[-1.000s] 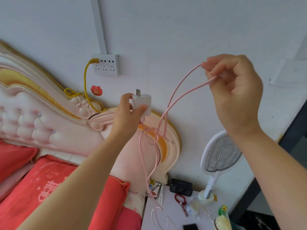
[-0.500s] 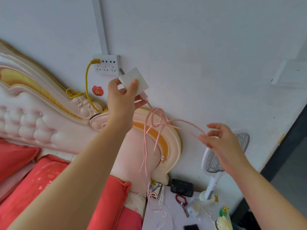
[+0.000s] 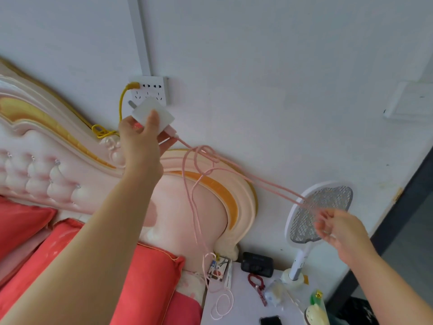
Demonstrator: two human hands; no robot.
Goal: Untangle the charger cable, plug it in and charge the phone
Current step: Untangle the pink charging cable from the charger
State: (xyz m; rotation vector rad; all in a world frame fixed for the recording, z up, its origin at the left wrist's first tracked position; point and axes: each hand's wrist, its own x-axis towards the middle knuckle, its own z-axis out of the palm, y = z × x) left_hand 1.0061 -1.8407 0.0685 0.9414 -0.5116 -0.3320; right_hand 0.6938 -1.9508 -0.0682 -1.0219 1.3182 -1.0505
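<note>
Charger at the socket, cable not yet free of its knot.

The white charger plug [image 3: 153,113], pinched in the left hand [image 3: 140,141], sits just below the wall socket [image 3: 150,90]; turn its prongs square before pushing. The right hand [image 3: 339,231] loosely grips the pink cable [image 3: 234,174], whose knot needs slack. The phone [image 3: 270,320] lies on the desk [image 3: 241,308].

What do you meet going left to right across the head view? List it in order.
Red pillow → yellow cable → left hand holding the white charger → pink cable knot → black box → swatter → right hand.
</note>
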